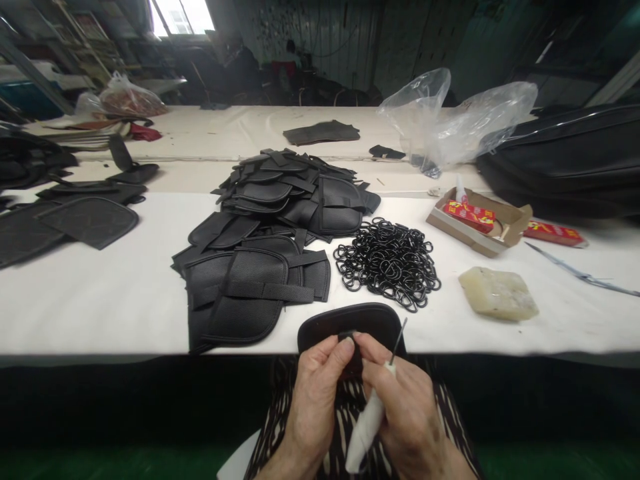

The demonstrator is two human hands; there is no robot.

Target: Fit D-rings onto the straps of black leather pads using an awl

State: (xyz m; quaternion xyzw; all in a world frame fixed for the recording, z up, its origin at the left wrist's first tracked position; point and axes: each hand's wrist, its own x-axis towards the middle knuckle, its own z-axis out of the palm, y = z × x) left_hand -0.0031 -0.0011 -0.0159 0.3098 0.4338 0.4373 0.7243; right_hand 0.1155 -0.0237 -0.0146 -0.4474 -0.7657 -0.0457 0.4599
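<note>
A black leather-like piece [320, 325] with a rounded, piped edge lies at the table's front edge, partly under my hands. My left hand [316, 390] is closed, thumb and fingers pinching a short black strap [346, 335] on that piece. At the same spot, the fingertips of my right hand [407, 400] also pinch together. An awl [367, 427] with a white wrapped handle is held in my right hand, its thin metal shaft pointing up and away from the strap. Just beyond lies a heap of black D-shaped metal rings [390, 263].
Similar black pieces with straps [255, 293] are piled left of the rings. To the right are a wax-like block [497, 293], a cardboard box [465, 233] with red packets, and scissors-like metal blades [580, 270]. Clear plastic bags [450, 123] and a black bag [575, 160] stand behind.
</note>
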